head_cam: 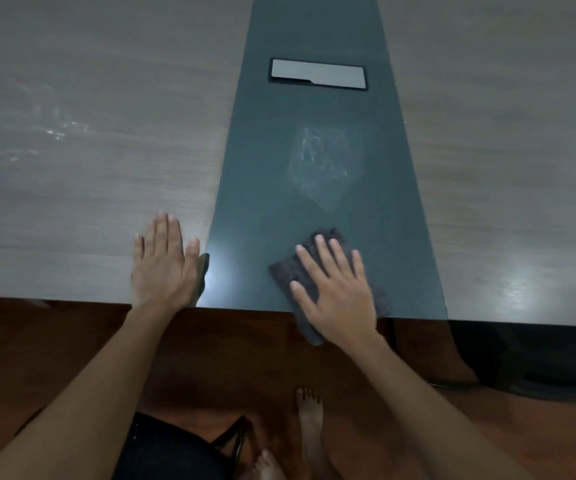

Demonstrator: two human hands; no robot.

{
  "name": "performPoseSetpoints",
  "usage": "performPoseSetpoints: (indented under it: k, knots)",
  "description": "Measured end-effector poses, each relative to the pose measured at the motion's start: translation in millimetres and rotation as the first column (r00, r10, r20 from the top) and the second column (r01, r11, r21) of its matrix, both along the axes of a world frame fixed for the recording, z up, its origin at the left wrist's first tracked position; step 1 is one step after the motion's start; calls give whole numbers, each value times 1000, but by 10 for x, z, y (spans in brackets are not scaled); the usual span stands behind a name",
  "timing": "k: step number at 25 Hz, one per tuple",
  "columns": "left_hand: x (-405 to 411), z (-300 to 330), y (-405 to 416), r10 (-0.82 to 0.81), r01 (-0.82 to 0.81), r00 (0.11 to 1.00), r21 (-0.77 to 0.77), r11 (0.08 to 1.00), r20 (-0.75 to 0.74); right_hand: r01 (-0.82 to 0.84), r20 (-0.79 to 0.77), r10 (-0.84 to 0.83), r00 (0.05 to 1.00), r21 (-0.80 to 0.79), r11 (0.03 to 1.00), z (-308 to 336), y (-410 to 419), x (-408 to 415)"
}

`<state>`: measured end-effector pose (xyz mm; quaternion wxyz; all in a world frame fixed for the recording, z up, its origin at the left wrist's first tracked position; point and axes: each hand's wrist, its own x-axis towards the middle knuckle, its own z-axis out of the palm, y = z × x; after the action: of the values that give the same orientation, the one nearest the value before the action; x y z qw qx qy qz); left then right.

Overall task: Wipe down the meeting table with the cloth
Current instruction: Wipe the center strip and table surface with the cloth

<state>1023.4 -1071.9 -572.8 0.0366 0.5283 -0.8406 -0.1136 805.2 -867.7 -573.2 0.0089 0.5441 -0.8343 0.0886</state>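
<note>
Left hand (163, 263), right hand (335, 289) flat

I see the table (89, 168), grey wood grain with a dark centre strip (314, 29). A closed cable hatch (317, 73) sits flush in that strip. Nearer me than the hatch, a dark cloth (300, 265) lies on the strip, its corner hanging over the table's near edge.

One table (89, 202), one cloth (288, 268), two hands, perhaps two bare feet.
</note>
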Motion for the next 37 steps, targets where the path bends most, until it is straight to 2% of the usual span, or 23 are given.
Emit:
performPoseSetpoints:
  k: [6, 12, 15, 17, 20, 22, 25, 27, 32, 34, 37]
  knots:
    - [-45, 24, 147, -26, 26, 1000, -8, 1000, -5, 232, -49, -228, 972, 92, 968, 55, 796, -966]
    - [-70, 30, 135, -38, 38, 999, -15, 999, 10, 427, 33, -431, 902, 76, 901, 41, -16, -887]
    - [-85, 15, 122, -34, 35, 999, -25, 999, 18, 371, 72, -378, 923, 94, 924, 70, -583, -598]
    - [-92, -8, 88, -45, 45, 999, -15, 999, 15, 232, 65, -237, 969, 77, 970, 80, -770, -271]
    - [-134, -23, 44, -67, 68, 997, -19, 998, 35, -19, 63, 14, 998, 74, 997, 71, -573, 47]
    - [-180, -16, -10, -80, 81, 996, -15, 997, 40, -80, 69, 76, 995, 53, 995, 53, -321, -84]
    - [-310, 5, -145, -95, 95, 995, -8, 995, -1, 65, 14, -66, 998, 15, 998, 35, -116, -667]
    - [-410, 10, -270, -104, 104, 994, -6, 995, -18, 181, 9, -182, 983, 56, 982, 46, -149, -1136]
    - [-635, -9, -598, -111, 110, 993, -31, 993, -31, 384, 16, -389, 921, 138, 913, 78, -957, -1746]
    - [-760, -16, -763, -109, 108, 993, -38, 993, -38, 387, 35, -396, 918, 153, 909, 116, -1437, -1663]
    - [-951, -15, -993, -126, 125, 991, -28, 992, -45, 217, 51, -222, 974, 101, 971, 108, -1874, -1120]
